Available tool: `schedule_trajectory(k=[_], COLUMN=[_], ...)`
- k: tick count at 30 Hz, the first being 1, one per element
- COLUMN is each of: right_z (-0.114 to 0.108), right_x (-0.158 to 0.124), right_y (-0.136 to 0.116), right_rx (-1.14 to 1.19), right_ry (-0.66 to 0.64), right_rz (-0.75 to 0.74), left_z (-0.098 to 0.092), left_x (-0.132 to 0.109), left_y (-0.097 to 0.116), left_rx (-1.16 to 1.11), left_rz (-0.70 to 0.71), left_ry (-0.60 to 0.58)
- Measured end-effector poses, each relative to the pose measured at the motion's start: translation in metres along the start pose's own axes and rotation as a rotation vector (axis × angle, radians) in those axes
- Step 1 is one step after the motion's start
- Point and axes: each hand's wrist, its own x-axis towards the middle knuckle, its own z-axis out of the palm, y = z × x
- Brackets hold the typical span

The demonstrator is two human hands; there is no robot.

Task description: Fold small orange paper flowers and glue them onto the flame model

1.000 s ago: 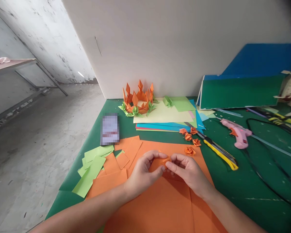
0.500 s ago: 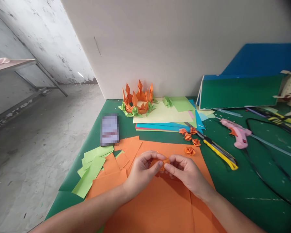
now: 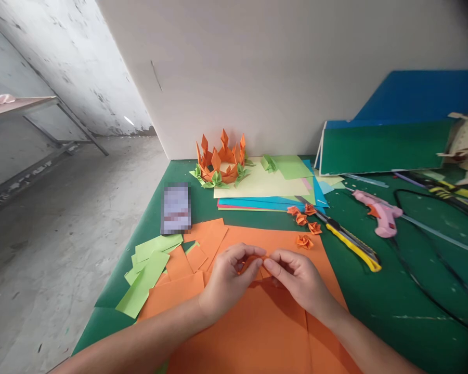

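Note:
Between my fingertips is a small folded piece of orange paper (image 3: 263,272), mostly hidden by my thumbs and fingers. My left hand (image 3: 231,271) pinches it from one side, while my right hand (image 3: 296,275) pinches the other, the two thumbs almost touching. Both hands are just above a large orange paper sheet (image 3: 249,332). Beyond my right hand sits a small orange paper rose (image 3: 304,241), with several more paper roses (image 3: 301,219) behind it. Orange paper pieces (image 3: 179,264) and green paper strips (image 3: 143,283) lie left of my left hand.
An orange paper crown (image 3: 216,160) with green paper leaves stands at the back beside stacked coloured paper (image 3: 257,184). A phone (image 3: 176,208) lies at left. To the right are a yellow utility knife (image 3: 353,246), a pink glue gun (image 3: 382,213) and its black cord (image 3: 417,280).
My fingers have shifted slightly on the orange paper piece, which now shows less between the thumbs. Everything on the table stays in place.

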Motion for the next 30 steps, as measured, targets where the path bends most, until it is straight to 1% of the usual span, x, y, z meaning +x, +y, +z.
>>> schedule_trajectory(k=[3,7,9,11,16,22,24,26,28,30], right_z=[0.002,0.003,0.004,0.003,0.000,-0.005,-0.005,-0.004,-0.002,-0.001], right_x=[-0.001,-0.002,-0.002,-0.002,0.000,0.001,0.001,0.001,0.001,0.001], right_y=[-0.001,0.001,0.002,0.003,0.001,0.000,0.000,0.000,0.001,0.001], right_rx=[-0.040,-0.007,-0.032,-0.088,-0.207,-0.149,-0.099,-0.069,-0.092,-0.152], right_ry=[0.023,0.017,0.031,0.055,0.096,0.096,0.091,0.079,0.097,0.147], right_rz=[-0.054,-0.023,-0.019,-0.041,-0.123,-0.111,-0.115,-0.113,-0.119,-0.161], left_z=[0.001,0.002,0.002,0.001,-0.002,0.000,0.001,0.002,0.003,0.003], left_x=[0.000,0.001,0.002,0.003,0.005,0.005,0.006,0.006,0.007,0.006], left_y=[0.000,0.001,0.001,0.000,-0.006,-0.009,-0.009,-0.008,-0.007,-0.005], left_rx=[-0.001,-0.037,-0.064,-0.084,-0.186,-0.252,-0.286,-0.329,-0.360,-0.369], left_rz=[-0.013,-0.064,-0.087,-0.077,-0.069,-0.045,-0.008,0.027,0.040,0.028], left_ry=[0.010,0.031,0.043,0.049,-0.027,-0.085,-0.058,-0.007,0.022,0.012])
